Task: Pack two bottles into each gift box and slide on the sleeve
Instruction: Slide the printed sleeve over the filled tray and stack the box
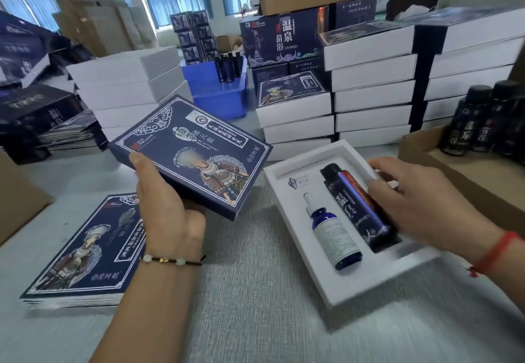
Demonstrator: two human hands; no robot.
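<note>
An open white gift box (287, 192) lies on the grey table, right of centre. In its insert lie a small blue dropper bottle (332, 234) and a taller dark bottle (355, 206). My right hand (417, 203) rests on the dark bottle, fingers laid along its right side. My left hand (162, 200) grips a dark blue printed sleeve (193, 152), opened up and tilted, held above the table left of the box.
A pile of flat blue sleeves (82, 251) lies at the near left. Stacks of white boxes (369, 87) stand behind. A cardboard tray (466, 180) at the right holds several dark bottles (480, 124). A blue crate (218, 92) sits at the back.
</note>
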